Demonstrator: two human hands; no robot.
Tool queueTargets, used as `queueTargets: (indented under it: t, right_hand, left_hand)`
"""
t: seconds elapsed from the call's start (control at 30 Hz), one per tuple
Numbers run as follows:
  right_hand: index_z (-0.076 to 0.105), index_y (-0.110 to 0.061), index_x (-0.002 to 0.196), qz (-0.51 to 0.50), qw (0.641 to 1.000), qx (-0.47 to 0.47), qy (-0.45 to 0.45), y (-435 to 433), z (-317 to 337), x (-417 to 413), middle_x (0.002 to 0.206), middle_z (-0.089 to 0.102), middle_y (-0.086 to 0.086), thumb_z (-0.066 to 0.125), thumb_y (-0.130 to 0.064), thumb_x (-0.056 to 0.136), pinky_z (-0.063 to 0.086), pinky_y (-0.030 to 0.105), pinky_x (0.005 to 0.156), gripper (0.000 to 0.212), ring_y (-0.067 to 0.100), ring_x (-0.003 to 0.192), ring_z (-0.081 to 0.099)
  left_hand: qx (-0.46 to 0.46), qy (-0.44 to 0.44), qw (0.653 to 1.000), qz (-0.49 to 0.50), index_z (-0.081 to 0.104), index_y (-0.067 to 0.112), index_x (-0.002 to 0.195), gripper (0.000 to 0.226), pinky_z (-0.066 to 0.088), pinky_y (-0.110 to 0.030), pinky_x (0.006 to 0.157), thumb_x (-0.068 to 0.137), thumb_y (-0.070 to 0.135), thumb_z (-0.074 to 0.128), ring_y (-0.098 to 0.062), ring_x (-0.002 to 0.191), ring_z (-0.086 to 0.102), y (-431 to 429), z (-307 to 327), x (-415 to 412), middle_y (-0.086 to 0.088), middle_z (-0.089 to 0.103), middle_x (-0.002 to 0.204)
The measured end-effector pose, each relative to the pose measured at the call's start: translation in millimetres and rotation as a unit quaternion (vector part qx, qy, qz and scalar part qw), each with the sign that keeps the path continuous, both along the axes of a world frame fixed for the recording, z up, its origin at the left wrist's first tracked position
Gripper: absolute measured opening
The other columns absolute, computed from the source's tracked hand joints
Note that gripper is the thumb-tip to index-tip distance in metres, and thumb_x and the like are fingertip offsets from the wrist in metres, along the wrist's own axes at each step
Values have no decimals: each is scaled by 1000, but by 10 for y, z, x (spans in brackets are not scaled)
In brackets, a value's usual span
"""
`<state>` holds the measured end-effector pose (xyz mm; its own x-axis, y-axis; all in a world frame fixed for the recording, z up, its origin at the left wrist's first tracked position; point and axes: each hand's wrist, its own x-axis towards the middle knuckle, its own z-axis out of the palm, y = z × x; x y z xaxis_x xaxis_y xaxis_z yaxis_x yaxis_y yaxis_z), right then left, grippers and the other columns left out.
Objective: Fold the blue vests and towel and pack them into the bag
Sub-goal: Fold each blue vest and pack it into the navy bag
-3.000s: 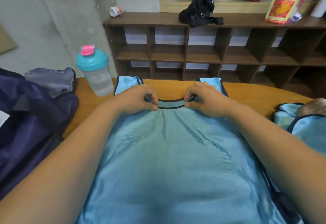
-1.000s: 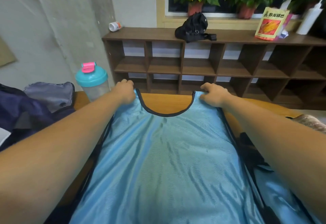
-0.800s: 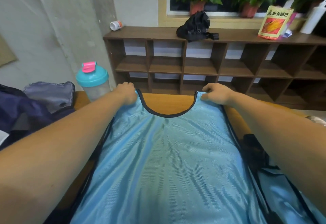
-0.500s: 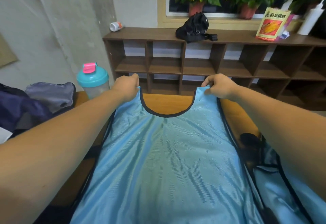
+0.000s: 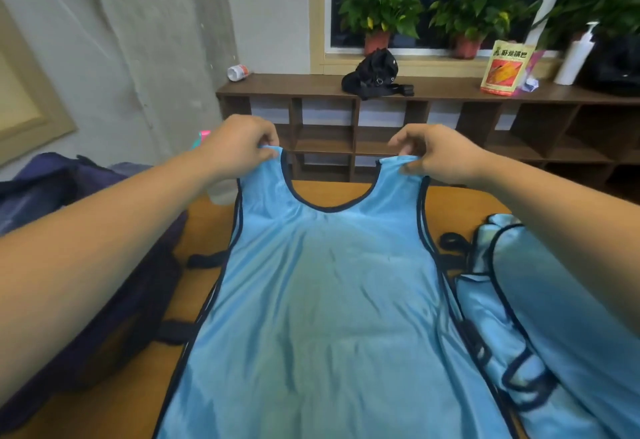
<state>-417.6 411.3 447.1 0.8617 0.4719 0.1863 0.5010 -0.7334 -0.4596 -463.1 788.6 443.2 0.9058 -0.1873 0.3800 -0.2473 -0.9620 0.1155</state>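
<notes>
The vest [image 5: 329, 300] was held up by its shoulder straps over the bench [image 5: 460, 203], the left hand [image 5: 239, 148] pinching one and the right hand [image 5: 436, 156] the other, likely to square it for folding. A second vest [image 5: 540, 300] lay bunched just right of it, the bag [image 5: 45, 182] at left. The hem ran out of frame; a bottle [image 5: 204, 134] hid behind the left hand; no towel showed.
</notes>
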Motion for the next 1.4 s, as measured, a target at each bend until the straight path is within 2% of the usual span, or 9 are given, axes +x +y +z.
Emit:
queueTargets:
  t: [0.2,0.3,0.53,0.7,0.83,1.0,1.13,1.33,1.4]
  right_hand:
    - [66,-32,125,37,999,23,-18,-156,90,-836,98,73,-11,83,-13,91,53,28,84,43,3,89,67]
    - [67,-34,125,60,997,42,-9,-267,97,-1275,99,73,-11,83,-12,91,49,27,84,44,3,90,67]
    - [69,-33,125,92,993,79,14,-568,-45,-2261,101,75,-7,82,-11,92,56,50,94,42,16,98,72]
    - [71,-28,122,106,990,80,42,-764,-417,-2754,99,76,-6,80,-5,92,57,46,92,39,17,98,73]
    - [71,-33,119,112,991,53,55,-900,-713,-3000,98,75,-11,81,-7,92,58,42,89,39,15,98,72]
    - [72,-36,120,126,990,-22,51,-966,-1009,-3193,101,73,-22,80,-6,89,57,32,84,44,9,97,71]
    - [70,-42,118,150,984,-80,45,-968,-1133,-3263,103,68,-23,76,-8,89,47,14,77,44,3,95,64]
    - [67,-46,107,160,981,-97,60,-970,-1062,-3242,100,64,-17,70,-5,82,45,17,74,48,11,93,63]
    - [68,-43,101,167,979,-92,68,-972,-1037,-3261,98,65,-15,71,-7,80,48,19,73,42,12,91,64]
  left_hand:
    - [-47,-3,999,-13,70,22,88,14,45,-29,68,93,30,80,-6,75,60,-58,169,-983,10,66,80]
    - [-82,12,996,-27,70,26,88,13,51,-35,72,93,32,80,-11,74,63,-72,153,-1476,9,67,79]
    - [-129,35,988,-76,74,27,88,12,46,-20,66,88,35,82,-10,77,64,-176,-57,-2510,6,69,78]
    - [-122,91,982,-115,74,29,90,10,46,-16,65,87,35,82,-12,78,66,-216,-373,-3027,11,69,82]
    - [-118,139,972,-148,76,32,88,9,45,-17,66,86,31,85,-12,75,64,-162,-599,-3257,8,68,82]
    - [-100,215,957,-169,78,39,90,11,56,-35,71,84,45,85,-15,78,69,-102,-889,-3421,11,72,84]
    - [-90,261,947,-167,76,45,90,11,57,-44,71,85,50,84,-15,75,68,-71,-1120,-3462,12,71,81]
    - [-153,307,929,-138,79,34,95,25,51,-34,69,83,56,82,-9,70,62,-74,-1152,-3494,6,70,77]
    - [-164,317,925,-130,78,28,97,31,50,-35,68,90,58,74,-16,71,62,-73,-1127,-3490,1,69,77]
